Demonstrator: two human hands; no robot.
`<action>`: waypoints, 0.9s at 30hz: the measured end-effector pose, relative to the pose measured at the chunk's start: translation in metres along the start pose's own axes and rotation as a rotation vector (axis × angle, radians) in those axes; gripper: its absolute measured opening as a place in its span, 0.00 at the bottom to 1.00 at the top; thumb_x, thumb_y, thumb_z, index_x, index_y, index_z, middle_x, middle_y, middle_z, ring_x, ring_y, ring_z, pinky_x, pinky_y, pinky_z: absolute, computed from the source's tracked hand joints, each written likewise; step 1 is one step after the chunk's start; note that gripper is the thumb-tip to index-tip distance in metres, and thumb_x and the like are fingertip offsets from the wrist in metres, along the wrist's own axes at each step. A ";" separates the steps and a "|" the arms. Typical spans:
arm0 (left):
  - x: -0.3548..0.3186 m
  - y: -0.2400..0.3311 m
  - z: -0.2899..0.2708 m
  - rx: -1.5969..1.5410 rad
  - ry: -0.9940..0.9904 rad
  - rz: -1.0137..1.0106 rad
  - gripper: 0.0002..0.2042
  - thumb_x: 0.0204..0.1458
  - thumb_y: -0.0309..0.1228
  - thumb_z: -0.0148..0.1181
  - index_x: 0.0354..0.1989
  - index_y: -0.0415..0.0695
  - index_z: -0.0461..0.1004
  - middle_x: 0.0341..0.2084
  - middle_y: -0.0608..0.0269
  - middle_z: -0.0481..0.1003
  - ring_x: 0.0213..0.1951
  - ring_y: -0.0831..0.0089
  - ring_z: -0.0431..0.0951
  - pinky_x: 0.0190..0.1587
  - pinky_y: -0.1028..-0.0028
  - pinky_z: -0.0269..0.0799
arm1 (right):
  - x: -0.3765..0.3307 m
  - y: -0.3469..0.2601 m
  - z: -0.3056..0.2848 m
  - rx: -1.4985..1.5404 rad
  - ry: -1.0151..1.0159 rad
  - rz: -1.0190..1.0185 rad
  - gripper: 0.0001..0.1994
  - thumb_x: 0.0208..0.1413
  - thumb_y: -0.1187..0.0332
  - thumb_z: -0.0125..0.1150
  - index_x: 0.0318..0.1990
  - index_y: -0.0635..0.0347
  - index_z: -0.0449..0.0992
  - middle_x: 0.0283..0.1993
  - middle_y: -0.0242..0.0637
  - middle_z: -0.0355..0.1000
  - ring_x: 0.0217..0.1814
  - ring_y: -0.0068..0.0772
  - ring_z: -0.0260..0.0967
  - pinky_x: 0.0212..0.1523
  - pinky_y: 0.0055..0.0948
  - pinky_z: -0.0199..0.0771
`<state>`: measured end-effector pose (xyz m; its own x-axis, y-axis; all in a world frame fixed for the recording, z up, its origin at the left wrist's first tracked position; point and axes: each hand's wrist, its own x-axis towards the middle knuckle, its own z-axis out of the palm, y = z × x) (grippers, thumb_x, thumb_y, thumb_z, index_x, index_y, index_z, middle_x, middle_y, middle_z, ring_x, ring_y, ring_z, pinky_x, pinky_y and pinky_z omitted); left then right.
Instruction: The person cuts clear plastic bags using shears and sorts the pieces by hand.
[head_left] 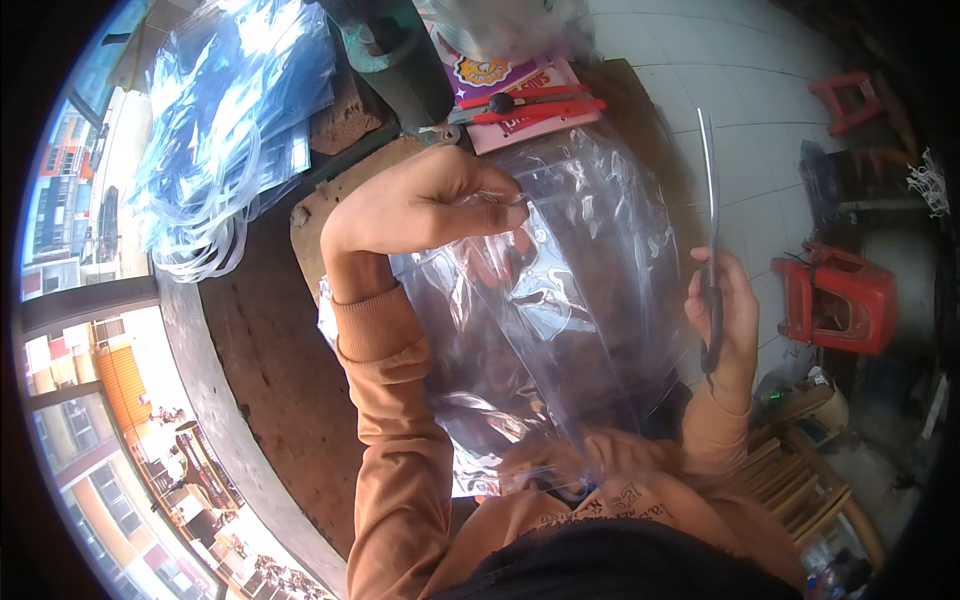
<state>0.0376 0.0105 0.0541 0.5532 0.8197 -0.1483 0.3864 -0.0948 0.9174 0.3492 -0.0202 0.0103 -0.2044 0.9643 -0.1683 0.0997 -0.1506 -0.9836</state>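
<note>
My left hand (415,205) is closed, its thumb and fingers pinching the upper edge of a clear plastic piece (630,240) that looks like a bag. The plastic hangs in shiny folds in front of my body, and my sleeves and shirt show through it. On the right, clear of the plastic, my right hand (738,315) grips a pair of scissors (706,190) by the dark handle. The scissors point upward, seen nearly edge-on, so I cannot tell whether the blades are apart.
A pile of clear plastic pieces (240,80) with pale tube-like strips lies at far left. Beyond my left hand stands a dark green machine part (395,70). A red-handled tool (540,102) rests on pink and purple packets. Red stools (840,300) stand on the tiled floor.
</note>
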 end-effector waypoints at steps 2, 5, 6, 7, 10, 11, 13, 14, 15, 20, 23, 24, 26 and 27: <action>-0.003 -0.009 -0.003 -0.098 -0.047 0.045 0.19 0.52 0.41 0.55 0.41 0.34 0.71 0.25 0.58 0.74 0.29 0.77 0.72 0.35 0.76 0.66 | -0.002 0.011 -0.024 -0.346 0.165 -0.096 0.23 0.46 0.69 0.64 0.50 0.66 0.66 0.29 0.29 0.63 0.30 0.17 0.60 0.34 0.16 0.63; -0.001 -0.016 -0.010 -0.234 -0.168 0.235 0.34 0.41 0.51 0.61 0.46 0.31 0.66 0.33 0.55 0.73 0.36 0.75 0.72 0.40 0.76 0.66 | -0.014 0.032 -0.058 -0.454 0.215 -0.069 0.19 0.47 0.77 0.59 0.49 0.66 0.67 0.31 0.32 0.68 0.32 0.20 0.64 0.34 0.18 0.65; 0.002 -0.017 -0.010 -0.265 -0.204 0.278 0.40 0.35 0.54 0.64 0.48 0.30 0.64 0.38 0.55 0.71 0.38 0.74 0.72 0.42 0.75 0.66 | -0.020 0.036 -0.066 -0.477 0.198 -0.042 0.19 0.46 0.79 0.58 0.49 0.65 0.67 0.31 0.33 0.68 0.32 0.21 0.65 0.34 0.19 0.65; 0.003 -0.015 -0.012 -0.293 -0.242 0.319 0.46 0.29 0.58 0.67 0.50 0.29 0.62 0.42 0.54 0.70 0.41 0.73 0.72 0.44 0.75 0.65 | -0.026 0.040 -0.071 -0.494 0.184 -0.018 0.19 0.46 0.81 0.57 0.49 0.65 0.67 0.31 0.34 0.68 0.32 0.22 0.65 0.34 0.19 0.66; 0.001 -0.014 -0.024 -0.070 -0.303 0.464 0.49 0.19 0.57 0.71 0.48 0.31 0.65 0.44 0.54 0.70 0.43 0.68 0.73 0.46 0.74 0.66 | -0.029 0.053 -0.068 -0.504 0.188 -0.031 0.20 0.43 0.84 0.55 0.47 0.63 0.67 0.31 0.36 0.68 0.32 0.24 0.67 0.35 0.20 0.66; -0.002 -0.013 -0.024 -0.030 -0.296 0.435 0.47 0.19 0.56 0.71 0.47 0.31 0.66 0.43 0.54 0.71 0.43 0.68 0.73 0.45 0.74 0.66 | -0.028 0.057 -0.063 -0.497 0.199 -0.051 0.20 0.42 0.85 0.55 0.46 0.63 0.67 0.31 0.37 0.68 0.32 0.25 0.67 0.35 0.21 0.67; -0.010 -0.009 -0.025 0.056 -0.275 0.376 0.43 0.21 0.53 0.72 0.45 0.32 0.68 0.42 0.55 0.72 0.43 0.67 0.74 0.45 0.74 0.66 | -0.019 0.057 -0.050 -0.570 0.201 -0.082 0.19 0.42 0.82 0.59 0.45 0.63 0.66 0.33 0.43 0.69 0.35 0.36 0.69 0.38 0.29 0.68; -0.011 -0.001 -0.023 0.024 -0.241 0.314 0.39 0.22 0.50 0.73 0.43 0.35 0.70 0.39 0.57 0.74 0.41 0.67 0.74 0.44 0.74 0.67 | -0.012 0.055 -0.043 -0.651 0.219 -0.122 0.19 0.42 0.81 0.59 0.45 0.63 0.66 0.33 0.44 0.70 0.36 0.39 0.69 0.39 0.31 0.68; -0.014 0.001 -0.022 -0.008 -0.193 0.240 0.36 0.22 0.48 0.73 0.40 0.36 0.72 0.37 0.58 0.74 0.39 0.68 0.75 0.42 0.75 0.68 | -0.005 0.054 -0.037 -0.733 0.236 -0.159 0.19 0.42 0.80 0.60 0.45 0.63 0.66 0.33 0.45 0.70 0.37 0.42 0.69 0.39 0.34 0.69; -0.040 0.024 -0.006 -0.120 0.196 0.088 0.22 0.30 0.43 0.72 0.25 0.35 0.74 0.21 0.62 0.75 0.24 0.77 0.75 0.29 0.80 0.68 | 0.025 0.059 -0.026 -0.927 0.093 -0.464 0.16 0.45 0.73 0.61 0.43 0.64 0.71 0.43 0.47 0.68 0.44 0.46 0.64 0.43 0.37 0.66; -0.048 0.038 0.007 -0.099 0.366 0.029 0.13 0.39 0.33 0.68 0.20 0.34 0.73 0.18 0.64 0.74 0.22 0.81 0.72 0.25 0.82 0.65 | 0.018 0.038 -0.021 -0.911 0.095 -0.540 0.17 0.45 0.69 0.62 0.44 0.64 0.72 0.46 0.47 0.67 0.46 0.45 0.64 0.45 0.35 0.66; -0.048 0.043 0.009 -0.019 0.393 -0.014 0.12 0.40 0.31 0.67 0.20 0.34 0.74 0.18 0.64 0.73 0.21 0.82 0.72 0.25 0.83 0.65 | 0.011 0.024 -0.018 -0.770 0.062 -0.538 0.17 0.45 0.68 0.62 0.44 0.63 0.72 0.47 0.47 0.66 0.46 0.45 0.64 0.44 0.34 0.66; -0.043 0.051 0.023 0.107 0.447 -0.054 0.10 0.41 0.29 0.66 0.21 0.35 0.74 0.16 0.67 0.72 0.19 0.87 0.68 0.24 0.85 0.63 | -0.002 0.004 -0.015 -0.408 -0.173 -0.479 0.21 0.47 0.62 0.63 0.47 0.63 0.71 0.50 0.48 0.65 0.48 0.41 0.67 0.43 0.31 0.70; -0.041 0.055 0.027 0.283 0.427 -0.147 0.10 0.40 0.31 0.67 0.21 0.37 0.75 0.12 0.67 0.71 0.17 0.87 0.70 0.22 0.84 0.62 | -0.008 0.001 -0.007 -0.238 -0.316 -0.415 0.22 0.47 0.61 0.62 0.48 0.63 0.70 0.50 0.47 0.65 0.48 0.39 0.67 0.42 0.30 0.71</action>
<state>0.0561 -0.0431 0.1004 0.1514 0.9872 -0.0503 0.6536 -0.0619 0.7543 0.3580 -0.0263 0.0112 -0.5509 0.8146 0.1813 0.1578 0.3149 -0.9359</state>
